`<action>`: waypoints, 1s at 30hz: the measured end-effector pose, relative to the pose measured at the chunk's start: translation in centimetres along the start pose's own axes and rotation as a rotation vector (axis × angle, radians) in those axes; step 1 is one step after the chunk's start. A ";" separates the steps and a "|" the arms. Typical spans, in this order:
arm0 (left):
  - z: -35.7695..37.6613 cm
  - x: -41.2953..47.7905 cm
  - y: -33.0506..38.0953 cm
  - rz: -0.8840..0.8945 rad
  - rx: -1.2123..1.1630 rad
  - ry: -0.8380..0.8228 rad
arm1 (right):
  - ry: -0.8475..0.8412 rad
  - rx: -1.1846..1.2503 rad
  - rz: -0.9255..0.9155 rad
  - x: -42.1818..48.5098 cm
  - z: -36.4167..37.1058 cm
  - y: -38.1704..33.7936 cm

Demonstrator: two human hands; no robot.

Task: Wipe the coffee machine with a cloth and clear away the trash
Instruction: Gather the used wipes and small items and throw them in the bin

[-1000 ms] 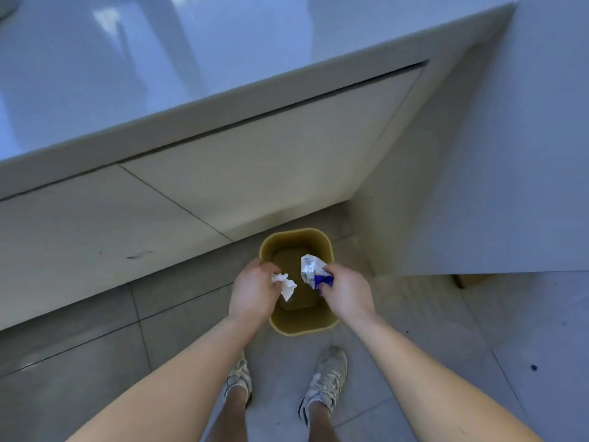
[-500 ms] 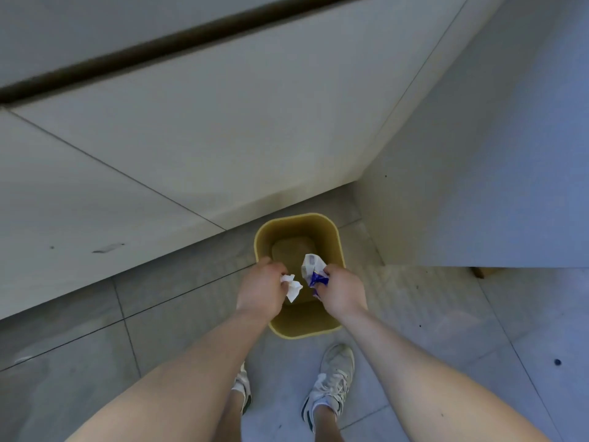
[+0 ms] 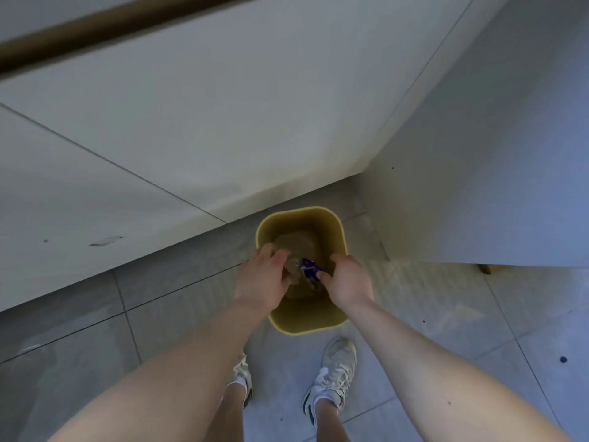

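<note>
A mustard-yellow waste bin (image 3: 337, 237) stands on the floor against the cabinet base. Both my hands hover over its mouth. My left hand (image 3: 263, 283) has its fingers spread, and a crumpled tissue (image 3: 291, 272) sits just off the fingertips, shaded inside the bin. My right hand (image 3: 349, 282) also has its fingers apart; a blue and white wrapper (image 3: 308, 269) lies blurred beside its thumb, below the rim. Neither piece looks gripped. The coffee machine and the cloth are out of view.
Pale cabinet fronts (image 3: 191, 122) rise behind the bin, and a white panel (image 3: 478, 186) closes in on the right. My two white sneakers (image 3: 334, 374) stand on grey floor tiles just before the bin.
Both hands have unclenched over the bin. The tissue and the wrapper have left my fingers and dropped below the rim. The view has tilted further down.
</note>
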State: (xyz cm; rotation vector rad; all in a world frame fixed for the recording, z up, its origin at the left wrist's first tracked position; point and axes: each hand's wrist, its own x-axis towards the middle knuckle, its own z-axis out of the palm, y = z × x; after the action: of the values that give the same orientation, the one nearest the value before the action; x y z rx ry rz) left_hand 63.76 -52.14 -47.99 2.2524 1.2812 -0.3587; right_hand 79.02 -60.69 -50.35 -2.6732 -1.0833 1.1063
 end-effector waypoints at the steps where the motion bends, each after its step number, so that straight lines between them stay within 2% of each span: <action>1: -0.3 0.0 -0.1 0.006 0.013 0.002 | 0.003 0.003 -0.008 -0.1 -0.2 0.0; 14: -8.8 -4.1 1.9 0.057 0.152 0.116 | 0.119 -0.120 -0.218 -5.5 -8.1 -2.9; 24: -19.1 -10.5 6.1 0.107 0.154 0.218 | 0.272 -0.121 -0.303 -12.6 -19.0 -6.9; 30: -25.2 -14.7 8.5 0.138 0.171 0.291 | 0.277 -0.149 -0.343 -17.1 -25.7 -9.1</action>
State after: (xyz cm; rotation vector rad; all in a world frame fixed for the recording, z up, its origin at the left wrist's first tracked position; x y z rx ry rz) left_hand 62.78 -52.19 -17.65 2.5966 1.2659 -0.0936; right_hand 81.62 -59.25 -18.30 -2.5067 -1.5364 0.5989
